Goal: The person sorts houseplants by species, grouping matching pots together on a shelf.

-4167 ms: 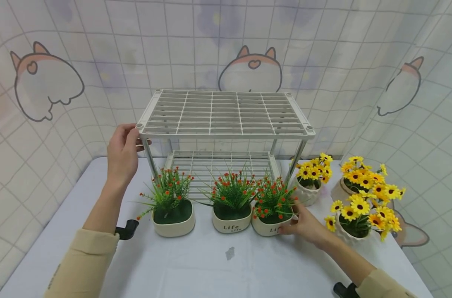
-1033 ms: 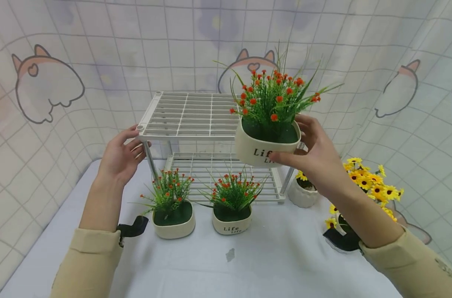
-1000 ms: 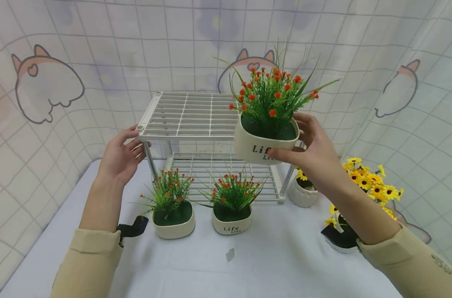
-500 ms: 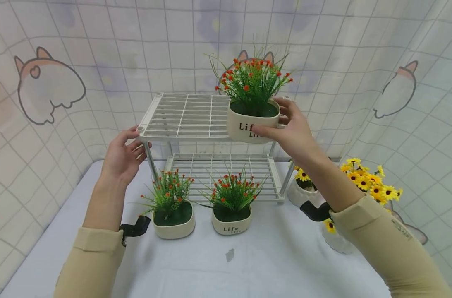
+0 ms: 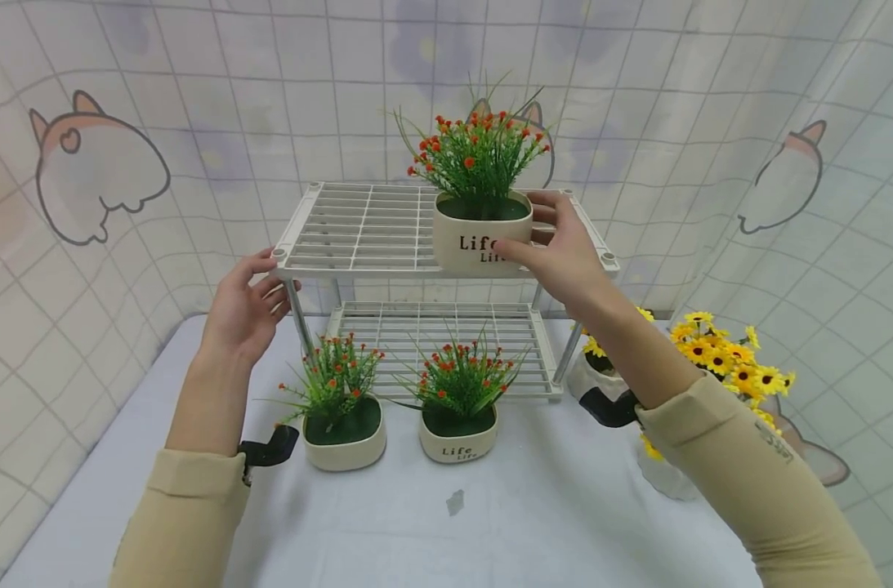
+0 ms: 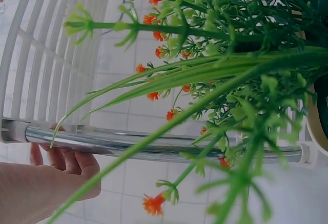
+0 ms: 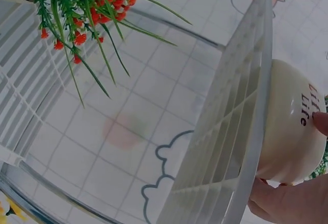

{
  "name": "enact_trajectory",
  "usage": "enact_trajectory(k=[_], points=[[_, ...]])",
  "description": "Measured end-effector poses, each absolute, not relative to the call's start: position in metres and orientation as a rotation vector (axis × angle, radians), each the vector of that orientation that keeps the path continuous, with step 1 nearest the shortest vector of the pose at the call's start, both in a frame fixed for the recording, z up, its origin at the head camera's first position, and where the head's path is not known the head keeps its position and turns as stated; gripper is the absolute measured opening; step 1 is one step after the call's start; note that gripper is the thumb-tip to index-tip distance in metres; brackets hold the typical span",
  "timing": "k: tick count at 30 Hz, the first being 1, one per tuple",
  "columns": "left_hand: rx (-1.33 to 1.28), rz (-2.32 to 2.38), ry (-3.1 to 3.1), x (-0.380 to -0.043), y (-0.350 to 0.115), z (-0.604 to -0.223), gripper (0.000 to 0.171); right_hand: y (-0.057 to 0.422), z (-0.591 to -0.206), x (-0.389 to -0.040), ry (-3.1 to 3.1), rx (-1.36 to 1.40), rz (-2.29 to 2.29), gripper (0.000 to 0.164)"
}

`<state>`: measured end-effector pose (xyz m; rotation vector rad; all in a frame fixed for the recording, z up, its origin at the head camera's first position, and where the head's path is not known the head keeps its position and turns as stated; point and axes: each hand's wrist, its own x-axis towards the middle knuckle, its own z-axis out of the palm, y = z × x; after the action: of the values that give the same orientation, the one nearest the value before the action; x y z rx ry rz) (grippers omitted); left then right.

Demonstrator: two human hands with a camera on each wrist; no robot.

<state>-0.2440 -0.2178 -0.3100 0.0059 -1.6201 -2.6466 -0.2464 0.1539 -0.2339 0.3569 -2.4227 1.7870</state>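
My right hand [image 5: 567, 261] grips a cream potted plant [image 5: 452, 245] with red flowers and "Life" lettering, thumb on its front and fingers at its right side. In the right wrist view the pot [image 7: 292, 121] stands right at the upper shelf [image 7: 256, 106]. My left hand [image 5: 242, 314] holds the front left corner of the white two-tier rack [image 5: 372, 273]. Its fingers [image 6: 72, 161] lie behind the metal post [image 6: 102, 143]. Two similar potted plants, a left one [image 5: 345, 453] and a middle one [image 5: 457, 445], stand on the table before the rack.
Right of the rack stand white pots with yellow flowers, among them a rear pot [image 5: 591, 380] and a front pot [image 5: 665, 474], partly hidden by my right arm. More yellow flowers [image 5: 740, 367] show behind. A patterned curtain [image 5: 218, 98] surrounds the white table [image 5: 387, 531].
My right hand has lifted the rightmost red-flowered plant from the table, then moved it left and back and lowered it onto the upper shelf's front part. My left hand stays at the rack's corner.
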Motion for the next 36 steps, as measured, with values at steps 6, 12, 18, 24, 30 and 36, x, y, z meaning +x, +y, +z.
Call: enact_trajectory(k=[6,12,18,24,30,36], points=[[0.003,-2.650,-1.606,-0.245,-0.217,-0.309,0.049,0.142,-0.233,-0.256,-2.446,0.333,1.772,0.081],[0.016,-2.651,-1.604,-0.245,-0.216,-0.310,0.047,0.125,-0.232,-0.266,-2.449,0.366,1.790,0.081],[0.016,-2.667,-1.593,-0.246,-0.215,-0.311,0.046,0.106,-0.235,-0.275,-2.428,0.400,1.805,0.078],[0.012,-2.667,-1.588,-0.247,-0.214,-0.311,0.049,0.085,-0.235,-0.286,-2.427,0.406,1.808,0.076],[0.007,-2.661,-1.592,-0.246,-0.213,-0.312,0.049,0.065,-0.234,-0.293,-2.455,0.414,1.761,0.077],[0.010,-2.683,-1.575,-0.247,-0.214,-0.309,0.050,0.049,-0.232,-0.299,-2.465,0.443,1.708,0.078]])
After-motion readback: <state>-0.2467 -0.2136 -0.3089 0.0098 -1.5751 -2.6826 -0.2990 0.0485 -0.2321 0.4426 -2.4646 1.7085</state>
